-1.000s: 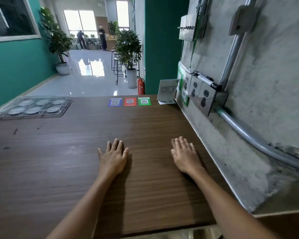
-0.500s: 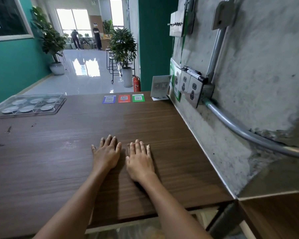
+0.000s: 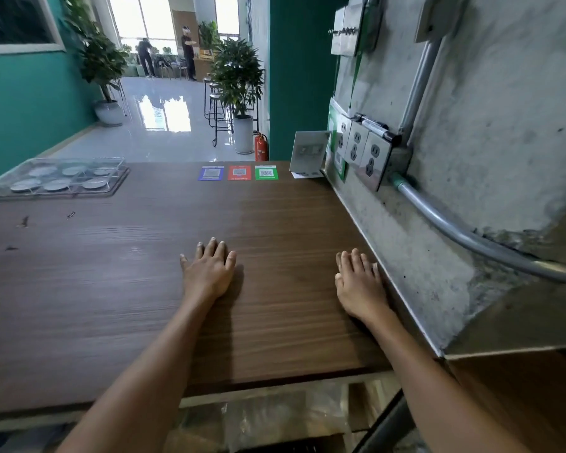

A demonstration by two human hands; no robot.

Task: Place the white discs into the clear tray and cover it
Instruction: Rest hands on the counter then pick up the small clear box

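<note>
Our fingers lie straight, holding nothing: left hand [image 3: 209, 273] flat mid-worktop [image 3: 118, 289], right hand [image 3: 360, 286] flat against its right edge. Clear tray [image 3: 59, 181], covered, white discs [image 3: 57, 185] inside, at the far left corner, well apart from both hands.

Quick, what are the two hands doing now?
Left hand: open, flat on the table, holding nothing.
Right hand: open, flat on the table, holding nothing.

Head view, forward-down over table [image 3: 111, 289]
</note>
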